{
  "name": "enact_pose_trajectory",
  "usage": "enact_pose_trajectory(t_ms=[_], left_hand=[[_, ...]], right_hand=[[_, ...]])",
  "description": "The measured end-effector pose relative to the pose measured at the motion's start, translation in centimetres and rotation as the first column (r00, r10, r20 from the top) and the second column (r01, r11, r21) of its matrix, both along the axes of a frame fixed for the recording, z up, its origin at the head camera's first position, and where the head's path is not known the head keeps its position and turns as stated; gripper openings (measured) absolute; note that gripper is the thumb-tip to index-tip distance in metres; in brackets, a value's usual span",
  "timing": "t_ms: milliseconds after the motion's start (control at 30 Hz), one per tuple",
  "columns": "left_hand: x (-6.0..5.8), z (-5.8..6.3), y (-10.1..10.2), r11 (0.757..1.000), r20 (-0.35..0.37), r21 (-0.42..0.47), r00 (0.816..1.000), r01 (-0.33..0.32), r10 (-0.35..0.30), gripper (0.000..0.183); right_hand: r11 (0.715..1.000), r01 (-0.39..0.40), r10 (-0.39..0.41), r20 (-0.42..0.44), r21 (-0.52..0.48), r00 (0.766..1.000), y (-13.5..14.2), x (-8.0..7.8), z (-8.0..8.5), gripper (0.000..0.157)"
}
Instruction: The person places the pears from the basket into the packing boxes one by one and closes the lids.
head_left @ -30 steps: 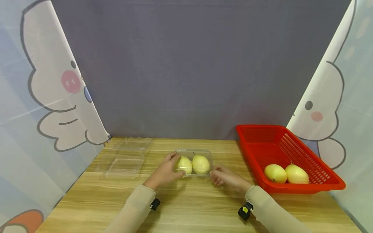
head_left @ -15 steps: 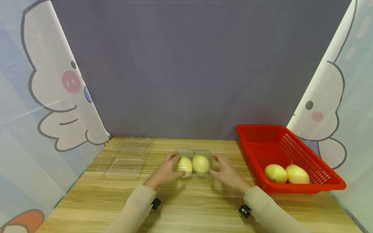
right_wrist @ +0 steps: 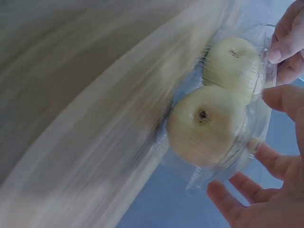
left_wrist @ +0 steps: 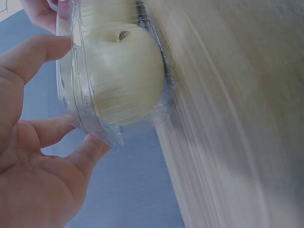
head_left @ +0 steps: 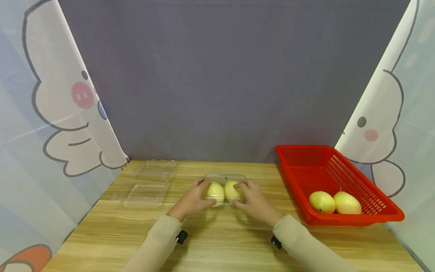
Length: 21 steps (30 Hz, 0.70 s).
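While the left hand [head_left: 193, 198] and right hand [head_left: 255, 201] grip a clear box [head_left: 224, 183], grey fabric [head_left: 221, 83] backs wood-grained table [head_left: 224, 241].

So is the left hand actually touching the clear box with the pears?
Touching. The left wrist view shows the left hand with its thumb against the rim of the clear box.

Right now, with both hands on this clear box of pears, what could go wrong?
The left hand and right hand are at opposite ends of the clear box; pressing hard might flex its thin plastic. The two pears inside sit side by side, so they could bruise if jolted. I can't tell if the box is latched, so it might pop open when lifted.
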<state>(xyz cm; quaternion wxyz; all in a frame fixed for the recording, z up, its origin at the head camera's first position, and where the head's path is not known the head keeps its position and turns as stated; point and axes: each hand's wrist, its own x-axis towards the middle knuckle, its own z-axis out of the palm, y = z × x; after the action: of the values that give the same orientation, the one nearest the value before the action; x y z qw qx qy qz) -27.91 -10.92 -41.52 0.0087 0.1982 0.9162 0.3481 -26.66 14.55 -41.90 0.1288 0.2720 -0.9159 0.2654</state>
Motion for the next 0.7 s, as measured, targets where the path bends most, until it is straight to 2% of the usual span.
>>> enact_pose_trajectory(t_ms=[333, 700], left_hand=[[-0.1, 0.6, 0.1, 0.999, -0.010, -0.053, 1.000, -0.009, 0.008, 0.080], [-0.3, 1.3, 0.9, 0.991, -0.074, -0.121, 0.996, -0.050, 0.041, 0.079]], right_hand=[[0.994, 0.055, -0.058, 0.038, 0.093, 0.998, -0.7, 0.3, 0.7, 0.048], [0.994, 0.065, -0.068, 0.029, 0.093, 0.997, -0.5, 0.0, 0.7, 0.047]])
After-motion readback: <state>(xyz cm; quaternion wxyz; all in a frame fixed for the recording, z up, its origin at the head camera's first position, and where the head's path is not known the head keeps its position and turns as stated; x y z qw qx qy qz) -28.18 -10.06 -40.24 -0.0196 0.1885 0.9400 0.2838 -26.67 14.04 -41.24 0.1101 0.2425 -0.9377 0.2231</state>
